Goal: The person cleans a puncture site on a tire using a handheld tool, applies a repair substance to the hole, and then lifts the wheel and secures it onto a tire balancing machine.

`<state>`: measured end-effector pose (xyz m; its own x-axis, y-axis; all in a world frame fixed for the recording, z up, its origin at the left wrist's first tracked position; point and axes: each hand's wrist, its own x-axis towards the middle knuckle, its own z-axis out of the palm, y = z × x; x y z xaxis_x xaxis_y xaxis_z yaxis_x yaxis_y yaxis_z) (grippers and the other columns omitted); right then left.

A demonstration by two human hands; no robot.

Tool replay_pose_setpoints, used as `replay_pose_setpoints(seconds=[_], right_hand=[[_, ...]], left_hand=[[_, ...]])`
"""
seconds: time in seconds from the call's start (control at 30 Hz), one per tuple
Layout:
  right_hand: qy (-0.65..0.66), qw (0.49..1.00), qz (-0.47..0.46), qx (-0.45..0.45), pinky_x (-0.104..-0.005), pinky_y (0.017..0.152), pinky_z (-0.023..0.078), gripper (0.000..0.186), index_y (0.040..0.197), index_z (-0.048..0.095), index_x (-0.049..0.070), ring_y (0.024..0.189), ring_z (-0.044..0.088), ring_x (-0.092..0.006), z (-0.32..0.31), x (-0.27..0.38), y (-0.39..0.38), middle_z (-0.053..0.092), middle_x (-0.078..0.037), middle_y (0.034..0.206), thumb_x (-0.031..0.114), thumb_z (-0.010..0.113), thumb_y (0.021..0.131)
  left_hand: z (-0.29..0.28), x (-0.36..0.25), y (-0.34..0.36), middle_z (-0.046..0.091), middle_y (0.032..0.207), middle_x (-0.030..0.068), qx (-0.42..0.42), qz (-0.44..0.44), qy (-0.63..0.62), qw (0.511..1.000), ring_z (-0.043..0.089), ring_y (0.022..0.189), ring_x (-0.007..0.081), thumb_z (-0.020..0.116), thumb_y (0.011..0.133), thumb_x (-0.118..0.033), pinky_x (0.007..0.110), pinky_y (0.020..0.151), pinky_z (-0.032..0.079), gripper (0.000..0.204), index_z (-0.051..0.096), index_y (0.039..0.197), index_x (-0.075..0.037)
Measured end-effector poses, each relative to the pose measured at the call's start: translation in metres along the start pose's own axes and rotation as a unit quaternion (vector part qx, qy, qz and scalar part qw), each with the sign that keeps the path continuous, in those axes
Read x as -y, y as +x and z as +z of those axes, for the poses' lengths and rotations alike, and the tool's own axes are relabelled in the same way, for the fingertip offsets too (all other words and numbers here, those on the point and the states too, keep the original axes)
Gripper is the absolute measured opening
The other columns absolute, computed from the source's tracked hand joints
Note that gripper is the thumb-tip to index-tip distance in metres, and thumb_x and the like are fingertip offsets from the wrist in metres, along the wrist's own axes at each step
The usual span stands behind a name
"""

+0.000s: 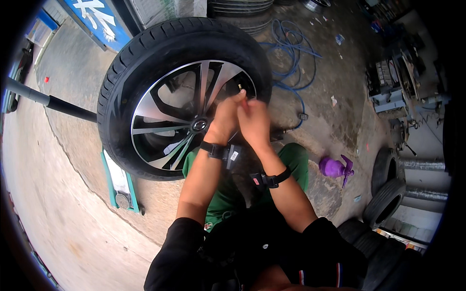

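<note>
A small brass-coloured cylindrical tip, its long axis running roughly 12-to-6, sits at 1 o'clock from the hub of the black-tyred, silver-spoked wheel. It lies at 12 o'clock from the fingers, nearer the left hand than the blurred right hand. Both look curled; their grip I cannot tell.

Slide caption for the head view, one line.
Left hand and right hand close together over a spoked wheel with black tire, blue hose and purple spray bottle to the right.
</note>
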<state>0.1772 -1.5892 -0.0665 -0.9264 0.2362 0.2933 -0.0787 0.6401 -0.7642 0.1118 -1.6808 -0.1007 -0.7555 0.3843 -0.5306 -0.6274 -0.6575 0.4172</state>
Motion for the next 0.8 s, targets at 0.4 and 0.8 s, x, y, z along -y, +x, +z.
replay_pose_setpoints(seconds=[0.4, 0.8], right_hand=[[-0.088, 0.995, -0.029, -0.026, -0.0378, 0.056, 0.052, 0.025, 0.098, 0.054, -0.003, 0.069, 0.07, -0.0236, 0.002, -0.01, 0.002, 0.069, -0.015, 0.082, 0.022, 0.053, 0.103], [-0.007, 0.997, 0.061, -0.043, -0.0437, 0.066, 0.055, 0.029, 0.092, 0.055, -0.005, 0.075, 0.071, -0.0396, 0.014, -0.015, 0.012, 0.07, -0.023, 0.081, 0.023, 0.057, 0.098]], left_hand=[[0.01, 0.0, -0.005, 0.057, 0.071, 0.0022, -0.014, 0.022, 0.03, 0.999, 0.047, 0.054, 0.0111, 0.064, 0.099, -0.027, 0.023, 0.047, 0.037, 0.026, 0.064, 0.085, -0.005], [0.001, -0.017, 0.039, 0.057, 0.074, 0.0009, -0.026, 0.005, 0.001, 1.0, 0.048, 0.059, 0.0115, 0.059, 0.102, -0.025, 0.023, 0.05, 0.036, 0.023, 0.064, 0.092, -0.005]])
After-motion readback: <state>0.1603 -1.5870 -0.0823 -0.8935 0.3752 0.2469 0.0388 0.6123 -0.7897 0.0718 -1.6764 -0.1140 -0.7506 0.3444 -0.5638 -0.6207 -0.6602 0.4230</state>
